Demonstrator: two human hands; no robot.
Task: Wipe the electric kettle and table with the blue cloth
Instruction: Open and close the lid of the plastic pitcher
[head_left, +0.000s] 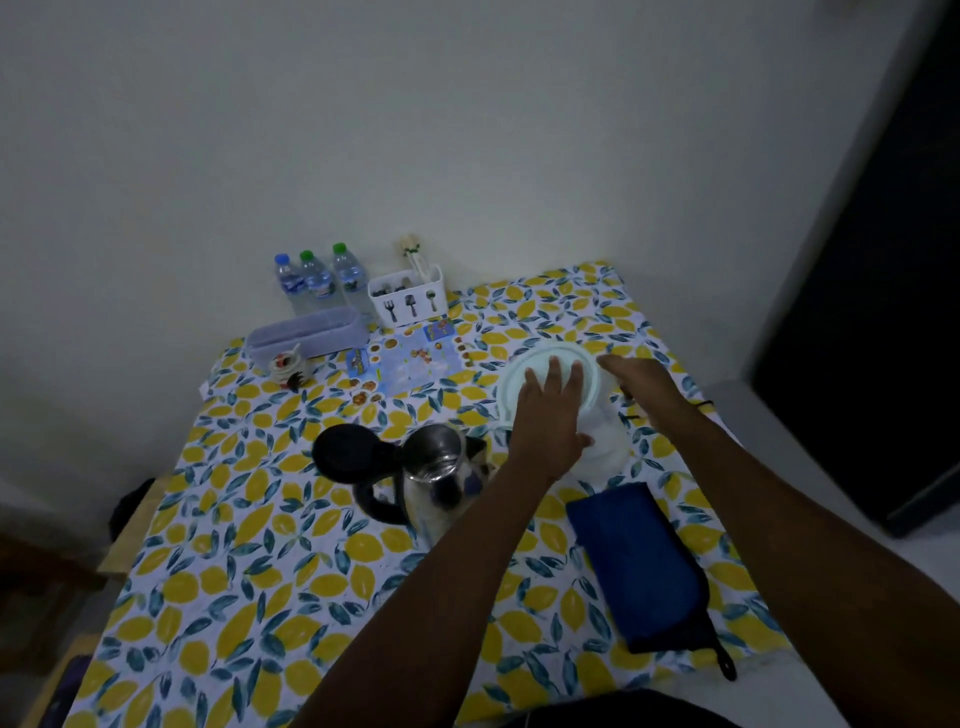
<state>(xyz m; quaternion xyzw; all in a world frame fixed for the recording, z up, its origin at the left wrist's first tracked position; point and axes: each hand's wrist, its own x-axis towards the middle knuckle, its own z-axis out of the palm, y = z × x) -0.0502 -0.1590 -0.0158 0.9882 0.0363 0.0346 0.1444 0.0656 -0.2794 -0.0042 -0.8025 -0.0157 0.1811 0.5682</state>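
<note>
The steel electric kettle (436, 483) stands mid-table with its black lid (345, 460) flipped open to the left and its black handle facing me. The folded blue cloth (636, 564) lies flat on the table to the kettle's right, untouched. Behind the cloth stands a white plastic jug (602, 447) with a pale round lid (524, 387). My left hand (548, 415) spans that lid, fingers over the top and thumb down the jug's side. My right hand (641, 382) holds the jug's far right side; its fingers are partly hidden.
A lemon-print tablecloth (270, 561) covers the table. At the back by the wall stand three water bottles (317, 280), a white cutlery caddy (408, 296), a lilac box (306, 335), a small cup (288, 366) and a picture sheet (410, 361). A dark door is at the right.
</note>
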